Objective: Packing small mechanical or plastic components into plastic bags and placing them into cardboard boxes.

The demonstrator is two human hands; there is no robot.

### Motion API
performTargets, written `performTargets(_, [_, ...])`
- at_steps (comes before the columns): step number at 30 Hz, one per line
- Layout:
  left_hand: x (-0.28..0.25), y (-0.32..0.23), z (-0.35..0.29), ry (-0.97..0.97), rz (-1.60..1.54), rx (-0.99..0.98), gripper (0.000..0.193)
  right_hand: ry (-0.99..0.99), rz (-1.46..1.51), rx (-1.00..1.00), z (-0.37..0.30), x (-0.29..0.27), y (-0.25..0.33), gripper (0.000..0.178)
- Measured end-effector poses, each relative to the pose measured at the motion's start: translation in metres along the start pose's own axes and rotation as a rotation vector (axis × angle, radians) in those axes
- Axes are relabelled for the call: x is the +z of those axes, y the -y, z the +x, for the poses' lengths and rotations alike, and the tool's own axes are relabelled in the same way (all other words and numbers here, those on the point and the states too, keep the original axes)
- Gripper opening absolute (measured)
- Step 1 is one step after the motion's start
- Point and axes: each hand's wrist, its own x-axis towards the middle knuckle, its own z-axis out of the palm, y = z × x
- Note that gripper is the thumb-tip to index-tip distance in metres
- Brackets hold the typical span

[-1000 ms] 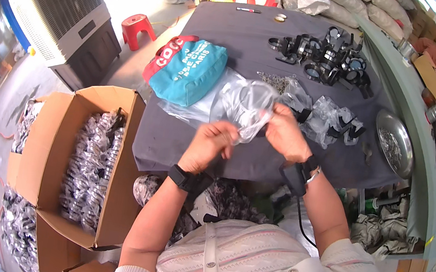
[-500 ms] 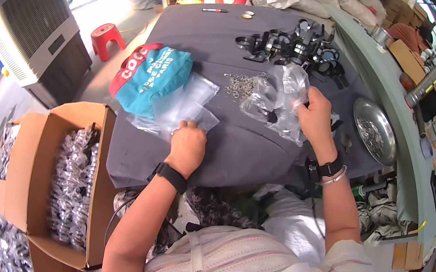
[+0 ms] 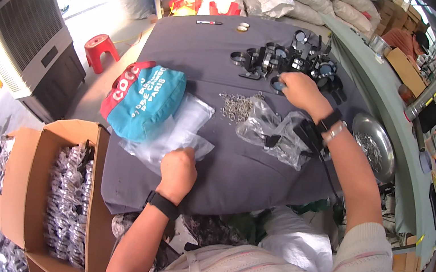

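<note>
My left hand (image 3: 177, 174) is closed on the edge of a clear plastic bag (image 3: 200, 146), its fingertips partly hidden. More clear bags lie under it, beside a teal and red cloth pouch (image 3: 148, 102). At the front of a pile of black ring-shaped clamps (image 3: 304, 55), my right hand (image 3: 304, 94) pinches one black ring-shaped clamp (image 3: 277, 85). Below that forearm, filled clear plastic bags (image 3: 286, 139) with dark pieces inside lie on the cloth. A heap of small metal hardware (image 3: 236, 107) sits just left of them.
The grey-clothed table (image 3: 232, 187) carries a marker (image 3: 208, 22) and small round lids (image 3: 242, 27) at its far side. A steel dish (image 3: 386, 171) of metal pieces stands right. Left are a carton (image 3: 102, 203) of bagged parts, a red stool (image 3: 101, 49) and an air cooler (image 3: 28, 29). Another person (image 3: 404, 41) sits far right.
My right hand has let go of the filled plastic bag, now lying on the table, and moved away to the black clamps. My left hand stays at the clear bags. The view has tilted slightly.
</note>
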Motion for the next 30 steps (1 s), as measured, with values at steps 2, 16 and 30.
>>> performTargets(2, [0.0,0.011,0.0,0.032,-0.101,-0.072,0.012,0.06,0.15,-0.108,0.041,0.013,-0.007,0.036])
performTargets(16, [-0.002,0.018,-0.001,0.01,-0.264,-0.119,0.013,-0.154,0.415,0.236,0.1,0.026,-0.03,0.028])
performTargets(30, [-0.016,0.003,-0.009,-0.071,-0.469,-0.268,0.009,0.573,0.451,-0.645,-0.104,0.012,0.119,0.011])
